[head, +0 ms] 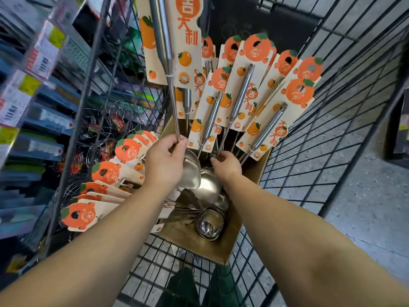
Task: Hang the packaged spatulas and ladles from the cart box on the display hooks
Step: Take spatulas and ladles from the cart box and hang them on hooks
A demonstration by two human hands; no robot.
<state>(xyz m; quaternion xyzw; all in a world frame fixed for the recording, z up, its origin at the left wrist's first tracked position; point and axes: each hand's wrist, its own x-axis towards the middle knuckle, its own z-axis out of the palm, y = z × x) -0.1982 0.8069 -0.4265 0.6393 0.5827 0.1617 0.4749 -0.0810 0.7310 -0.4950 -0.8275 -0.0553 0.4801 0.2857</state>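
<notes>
A cardboard box [223, 251] stands in a wire cart and holds several steel spatulas and ladles on cream cards printed with oranges. My left hand [164, 161] grips the thin shaft of one steel spatula [190, 171] just above its blade; its handle and card [174, 41] stick up toward the top of the view. My right hand [225, 163] reaches into the box and its fingers close around the lower shafts of the upright packaged utensils [241, 100]. Several more carded utensils [106, 173] lie fanned over the box's left edge. Ladle bowls [209, 224] rest at the box bottom.
The black wire cart [321, 156] walls surround the box on the right and front. On the left, shelves hold packaged goods with price labels [42, 60], and wire whisks [97, 129] hang behind the cart's mesh. Grey floor [365, 196] lies to the right.
</notes>
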